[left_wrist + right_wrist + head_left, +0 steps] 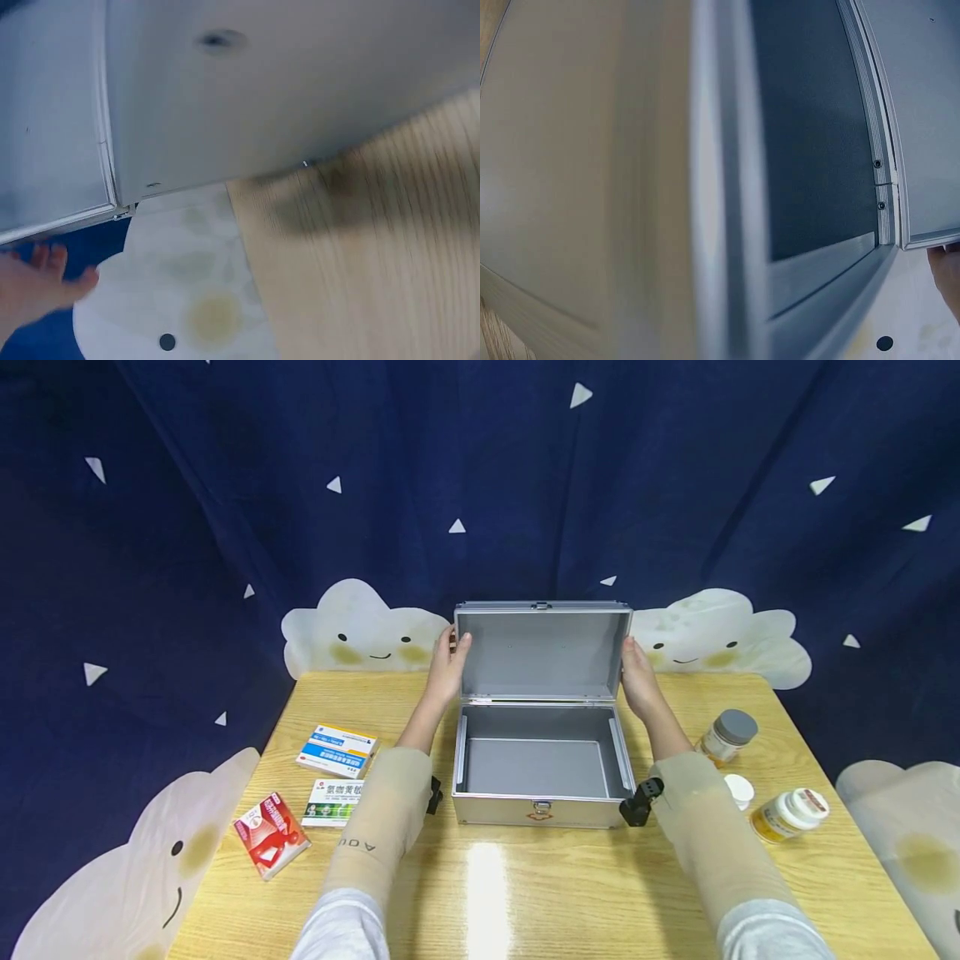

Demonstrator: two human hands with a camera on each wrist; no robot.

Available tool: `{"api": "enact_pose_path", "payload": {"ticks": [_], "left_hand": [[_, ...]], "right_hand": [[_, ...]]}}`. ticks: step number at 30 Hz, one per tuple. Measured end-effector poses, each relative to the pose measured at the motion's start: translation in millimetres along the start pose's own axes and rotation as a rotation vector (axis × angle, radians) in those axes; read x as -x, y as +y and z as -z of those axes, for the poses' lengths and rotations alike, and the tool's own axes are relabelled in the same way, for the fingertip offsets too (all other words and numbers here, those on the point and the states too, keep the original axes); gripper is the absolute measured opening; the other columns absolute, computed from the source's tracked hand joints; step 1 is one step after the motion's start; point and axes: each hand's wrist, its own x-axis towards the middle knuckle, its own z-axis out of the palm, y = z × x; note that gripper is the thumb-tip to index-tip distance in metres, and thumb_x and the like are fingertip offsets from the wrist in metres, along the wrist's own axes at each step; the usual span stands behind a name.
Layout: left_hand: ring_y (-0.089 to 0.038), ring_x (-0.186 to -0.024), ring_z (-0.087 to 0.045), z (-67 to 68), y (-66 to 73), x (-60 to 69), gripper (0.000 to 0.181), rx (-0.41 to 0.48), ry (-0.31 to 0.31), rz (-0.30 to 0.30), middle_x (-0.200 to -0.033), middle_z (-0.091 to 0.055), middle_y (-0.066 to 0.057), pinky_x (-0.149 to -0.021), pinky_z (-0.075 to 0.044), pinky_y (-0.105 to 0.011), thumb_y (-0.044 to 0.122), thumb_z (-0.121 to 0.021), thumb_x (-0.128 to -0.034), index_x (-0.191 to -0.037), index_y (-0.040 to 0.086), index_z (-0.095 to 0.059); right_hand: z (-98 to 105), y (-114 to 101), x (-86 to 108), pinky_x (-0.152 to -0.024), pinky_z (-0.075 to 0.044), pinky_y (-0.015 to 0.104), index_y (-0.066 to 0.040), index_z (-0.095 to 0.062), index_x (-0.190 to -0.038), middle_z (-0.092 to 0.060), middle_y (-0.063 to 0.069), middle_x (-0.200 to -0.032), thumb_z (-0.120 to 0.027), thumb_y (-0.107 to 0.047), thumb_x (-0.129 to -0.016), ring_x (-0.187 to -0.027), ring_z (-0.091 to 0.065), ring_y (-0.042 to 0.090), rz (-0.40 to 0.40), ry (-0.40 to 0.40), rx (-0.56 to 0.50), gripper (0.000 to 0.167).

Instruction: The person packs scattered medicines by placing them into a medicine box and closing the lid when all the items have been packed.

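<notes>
A silver metal case stands on the table with its lid raised upright; its grey inside holds nothing visible. My left hand is at the lid's left edge, fingers extended and slightly spread. On the lid's opposite edge, my right hand rests with fingers mostly behind it. The left wrist view has my left hand beside the lid, blurred. In the right wrist view, part of my right hand touches the lid's edge, and the case's hinge side shows.
Left on the table lie a blue-white box, a green-white box and a red box. At right are a grey-capped bottle, a small white-topped item and a white-capped bottle. A dark curtain hangs behind.
</notes>
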Motion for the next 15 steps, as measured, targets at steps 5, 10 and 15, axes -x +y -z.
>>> {"api": "enact_pose_path", "payload": {"ticks": [5, 10, 15], "left_hand": [[-0.030, -0.123, -0.036, 2.8, -2.2, 18.6, 0.062, -0.505, 0.070, -0.077, -0.134, -0.039, -0.016, -0.102, -0.026, -0.046, 0.047, -0.041, -0.0927, -0.137, 0.005, -0.034], [-0.032, -0.118, -0.039, 7.1, -9.3, 42.0, 0.062, -0.825, 0.023, -0.135, -0.127, -0.045, -0.016, -0.099, -0.026, -0.049, 0.050, -0.042, -0.0903, -0.130, 0.002, -0.040], [-0.033, -0.112, -0.043, 8.8, -18.1, 67.3, 0.061, -0.984, -0.082, -0.160, -0.123, -0.048, -0.016, -0.096, -0.028, -0.053, 0.049, -0.043, -0.0889, -0.127, 0.002, -0.043]], "right_hand": [[0, 0, 0.4, -0.108, -0.017, 0.048, 0.001, -0.008, -0.145, -0.020, 0.028, -0.144, -0.013, -0.033, -0.099, -0.131, -0.021, 0.043, 0.007, 0.004, 0.015, 0.057], [0, 1, 0.4, -0.108, -0.017, 0.048, 0.001, -0.008, -0.145, -0.020, 0.027, -0.144, -0.014, -0.032, -0.100, -0.131, -0.021, 0.042, 0.021, -0.001, 0.022, 0.056], [1, 2, 0.0, -0.108, -0.018, 0.048, 0.002, -0.008, -0.145, -0.020, 0.028, -0.144, -0.013, -0.032, -0.100, -0.131, -0.022, 0.043, 0.035, -0.004, 0.037, 0.057]]}}
